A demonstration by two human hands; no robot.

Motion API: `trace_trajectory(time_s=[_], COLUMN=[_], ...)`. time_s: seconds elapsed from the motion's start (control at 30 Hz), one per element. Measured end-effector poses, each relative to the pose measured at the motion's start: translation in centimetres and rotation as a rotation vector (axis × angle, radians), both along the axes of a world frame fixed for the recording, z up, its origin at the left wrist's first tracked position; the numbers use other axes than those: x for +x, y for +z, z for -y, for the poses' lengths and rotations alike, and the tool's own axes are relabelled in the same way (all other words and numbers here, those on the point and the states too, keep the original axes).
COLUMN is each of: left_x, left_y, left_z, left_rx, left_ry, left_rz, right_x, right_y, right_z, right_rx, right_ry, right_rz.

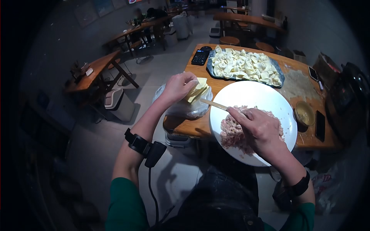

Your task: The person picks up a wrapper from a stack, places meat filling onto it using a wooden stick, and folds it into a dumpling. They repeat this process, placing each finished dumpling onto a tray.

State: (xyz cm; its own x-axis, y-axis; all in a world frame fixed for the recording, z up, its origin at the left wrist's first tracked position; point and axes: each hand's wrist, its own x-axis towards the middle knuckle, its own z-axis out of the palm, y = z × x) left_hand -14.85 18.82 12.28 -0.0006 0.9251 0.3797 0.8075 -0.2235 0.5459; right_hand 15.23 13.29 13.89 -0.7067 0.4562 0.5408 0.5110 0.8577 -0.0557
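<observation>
My left hand (178, 87) rests on a stack of pale square dough wrappers (197, 89) that lies in a clear plastic bag (187, 109) at the table's near left corner. My right hand (259, 127) grips a flat wooden stick (214, 104) over a large white plate (256, 96). A mound of minced pink filling (232, 134) lies on the plate, partly hidden under that hand. Behind the plate, a dark tray (210, 71) carries several folded dumplings (244, 65).
On the wooden table (296, 86) stand a small bowl (304, 114), a calculator (200, 57) and two phones (320, 125). A dark pot (352, 92) sits at the right. Other tables and stools fill the room behind; a bin (117, 102) stands left.
</observation>
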Motion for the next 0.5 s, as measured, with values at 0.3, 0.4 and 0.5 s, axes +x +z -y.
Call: trace_trajectory(time_s=[0.3, 0.4, 0.5], left_x=[-1.5, -2.6, -5.2], left_y=[0.8, 0.5, -0.2], left_z=[-0.7, -1.2, -2.2], left_rx=[-0.213, -0.196, 0.014], left_ry=[-0.114, 0.041, 0.121], left_rz=[0.105, 0.32, 0.932], right_x=[-6.6, -6.4, -6.4], right_y=[-2.6, -3.0, -3.0], right_z=[-4.4, -4.4, -4.8], right_rx=[0.109, 0.075, 0.069], right_ry=[-0.018, -0.015, 0.003], right_rz=[0.088, 0.081, 0.034])
